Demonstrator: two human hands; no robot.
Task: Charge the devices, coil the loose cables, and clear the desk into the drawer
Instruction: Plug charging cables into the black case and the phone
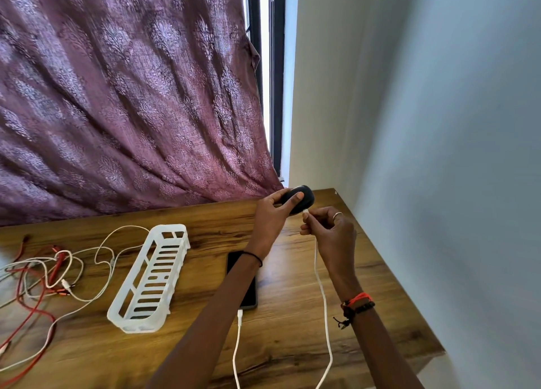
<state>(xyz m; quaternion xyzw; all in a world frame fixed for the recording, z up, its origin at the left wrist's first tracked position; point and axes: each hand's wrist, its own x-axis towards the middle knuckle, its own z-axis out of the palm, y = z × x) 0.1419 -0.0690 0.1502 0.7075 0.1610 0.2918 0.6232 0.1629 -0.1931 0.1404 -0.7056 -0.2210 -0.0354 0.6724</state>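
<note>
1. Two smooth white cords cross the near edge of the wood-grain table [117,359]. The left white cable [236,350] plugs into the near end of one flat black phone [249,292], which lies partly under the left forearm. The right white cable [325,309] rises to the right hand.
2. Far left, a tangle of loose cables [44,277], thin red and white strands, sprawls on the table, too knotted to count.
3. One oblong white plastic basket [149,277] with slotted walls lies between the tangle and the phone.
4. Over the far corner, the left hand [272,216] grips one rounded dark oval device [306,199], thumb across it.
5. The right hand [330,227], wearing one ring, pinches the cable's plug, its tip touching the device's lower edge.
6. A mauve patterned curtain [117,95] hangs behind.
</note>
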